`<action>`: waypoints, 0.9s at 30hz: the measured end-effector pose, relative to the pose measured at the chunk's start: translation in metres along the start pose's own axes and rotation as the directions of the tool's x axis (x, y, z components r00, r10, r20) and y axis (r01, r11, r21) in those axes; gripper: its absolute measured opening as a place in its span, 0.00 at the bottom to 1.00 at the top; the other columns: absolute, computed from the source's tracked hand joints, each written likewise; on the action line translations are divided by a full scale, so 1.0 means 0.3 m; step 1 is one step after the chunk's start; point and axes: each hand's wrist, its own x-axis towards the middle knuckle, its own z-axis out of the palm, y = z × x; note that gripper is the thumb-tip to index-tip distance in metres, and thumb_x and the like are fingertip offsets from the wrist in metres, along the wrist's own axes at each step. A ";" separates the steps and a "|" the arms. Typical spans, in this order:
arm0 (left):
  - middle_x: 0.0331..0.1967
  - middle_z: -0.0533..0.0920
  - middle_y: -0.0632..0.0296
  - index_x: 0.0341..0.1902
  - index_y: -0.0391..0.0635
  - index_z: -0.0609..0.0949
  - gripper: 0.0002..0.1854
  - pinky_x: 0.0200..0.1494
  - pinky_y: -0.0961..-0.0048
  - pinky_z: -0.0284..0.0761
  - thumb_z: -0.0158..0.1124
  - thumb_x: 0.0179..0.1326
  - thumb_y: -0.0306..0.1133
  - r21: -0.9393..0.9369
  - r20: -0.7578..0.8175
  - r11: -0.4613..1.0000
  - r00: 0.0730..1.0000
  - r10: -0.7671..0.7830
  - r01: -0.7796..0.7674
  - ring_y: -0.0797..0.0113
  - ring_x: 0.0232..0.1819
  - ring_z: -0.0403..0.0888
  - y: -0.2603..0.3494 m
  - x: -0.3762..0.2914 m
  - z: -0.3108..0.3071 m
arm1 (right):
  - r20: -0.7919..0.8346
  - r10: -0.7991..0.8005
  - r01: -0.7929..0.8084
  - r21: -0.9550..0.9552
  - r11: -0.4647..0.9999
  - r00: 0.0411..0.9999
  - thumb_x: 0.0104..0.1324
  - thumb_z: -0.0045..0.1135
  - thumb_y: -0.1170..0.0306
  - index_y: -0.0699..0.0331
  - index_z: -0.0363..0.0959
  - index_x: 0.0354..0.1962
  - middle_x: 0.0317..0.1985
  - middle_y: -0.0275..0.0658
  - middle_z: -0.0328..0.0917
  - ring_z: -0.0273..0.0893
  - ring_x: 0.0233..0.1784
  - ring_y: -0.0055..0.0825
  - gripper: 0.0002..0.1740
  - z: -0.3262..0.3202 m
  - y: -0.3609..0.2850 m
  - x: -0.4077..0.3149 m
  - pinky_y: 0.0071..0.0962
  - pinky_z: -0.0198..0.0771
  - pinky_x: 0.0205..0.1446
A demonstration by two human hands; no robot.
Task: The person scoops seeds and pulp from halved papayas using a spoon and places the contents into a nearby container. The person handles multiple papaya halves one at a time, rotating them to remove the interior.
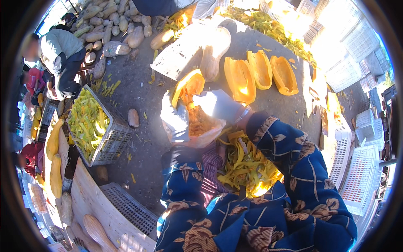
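Observation:
My left hand (176,118), in a white glove, holds a peeled orange squash half (190,85) tilted up, its hollow facing right. My right hand (218,105), also gloved, has its fingers at the lower end of that hollow, against stringy pulp. Glare and the fingers hide whether it grips a tool. Beneath both hands sits a pale bag-like container (209,138) with orange pulp and seeds inside. Beyond my right hand lie three hollowed squash pieces: a wide one (240,78), a middle one (260,69) and a right one (284,75). An unpeeled squash (215,52) rests beside them.
Yellow-green peelings (247,160) are heaped below my right forearm. To the left stands a plastic crate (118,141) full of peelings. Whole squashes (107,19) are piled at the far left, near a bending person (61,53). White crates (360,176) line the right side.

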 end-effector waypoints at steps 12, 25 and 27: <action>0.48 0.82 0.52 0.54 0.40 0.78 0.21 0.54 0.70 0.74 0.62 0.54 0.23 0.033 0.061 0.999 0.998 -0.020 0.018 0.58 0.50 0.81 0.041 0.000 0.003 | 0.019 0.141 -0.140 -0.040 0.989 0.990 0.63 0.55 0.71 0.61 0.77 0.43 0.32 0.36 0.80 0.79 0.32 0.30 0.11 0.030 0.000 0.037 0.27 0.75 0.35; 0.41 0.83 0.50 0.49 0.37 0.80 0.18 0.50 0.70 0.75 0.60 0.53 0.21 -0.037 0.021 0.999 1.000 0.010 -0.009 0.58 0.44 0.82 0.001 0.004 0.019 | 0.081 0.063 -0.033 -0.318 0.947 0.995 0.61 0.53 0.73 0.59 0.75 0.41 0.31 0.41 0.80 0.80 0.32 0.38 0.10 -0.010 -0.033 0.042 0.33 0.75 0.35; 0.42 0.82 0.50 0.49 0.37 0.80 0.17 0.50 0.70 0.75 0.61 0.53 0.22 -0.027 0.022 1.000 1.000 -0.012 0.013 0.59 0.44 0.82 -0.013 -0.006 0.020 | 0.200 0.069 0.025 -0.435 0.900 0.977 0.60 0.52 0.73 0.58 0.75 0.38 0.29 0.42 0.79 0.80 0.31 0.40 0.08 -0.033 -0.087 0.049 0.35 0.75 0.34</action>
